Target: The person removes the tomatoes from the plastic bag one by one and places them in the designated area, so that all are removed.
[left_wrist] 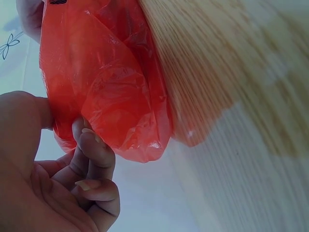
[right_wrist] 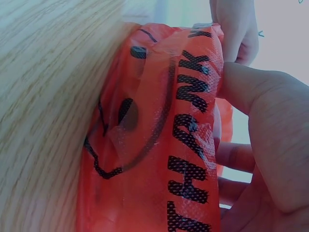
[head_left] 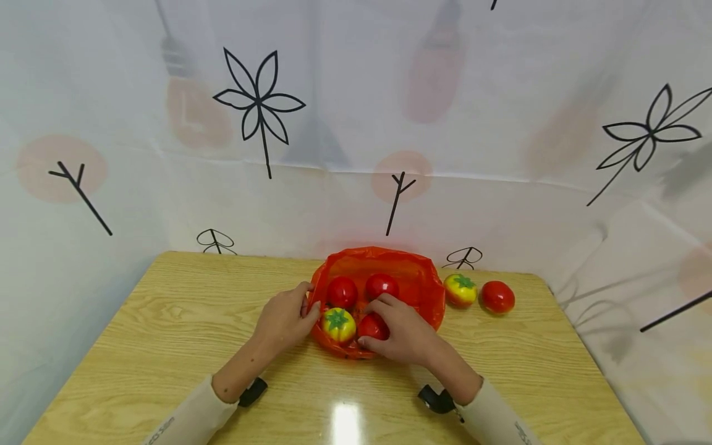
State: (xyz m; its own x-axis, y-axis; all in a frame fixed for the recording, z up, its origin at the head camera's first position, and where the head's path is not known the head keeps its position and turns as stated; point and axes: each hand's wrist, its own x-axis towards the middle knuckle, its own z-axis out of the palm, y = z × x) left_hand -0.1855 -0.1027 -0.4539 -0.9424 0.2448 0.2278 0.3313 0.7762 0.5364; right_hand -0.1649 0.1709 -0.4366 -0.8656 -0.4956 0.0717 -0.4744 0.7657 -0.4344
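Observation:
An orange-red plastic bag (head_left: 414,272) stands on the table with its mouth spread wide. Inside it lie two glossy red tomatoes (head_left: 342,292) toward the back and a yellow one with a green star-shaped top (head_left: 339,325) at the front left. My left hand (head_left: 283,318) pinches the bag's left rim between thumb and fingers. Reaching over the front right side, my right hand (head_left: 406,334) grips another red tomato (head_left: 372,327) low in the bag, partly covered by the fingers. Black lettering (right_wrist: 190,130) marks the bag's near side in the right wrist view.
Right of the bag, a yellow-and-red tomato with a green top (head_left: 460,290) and a red tomato (head_left: 497,297) sit on the wooden table (head_left: 194,321). A white patterned cloth (head_left: 345,204) hangs behind the table's back edge.

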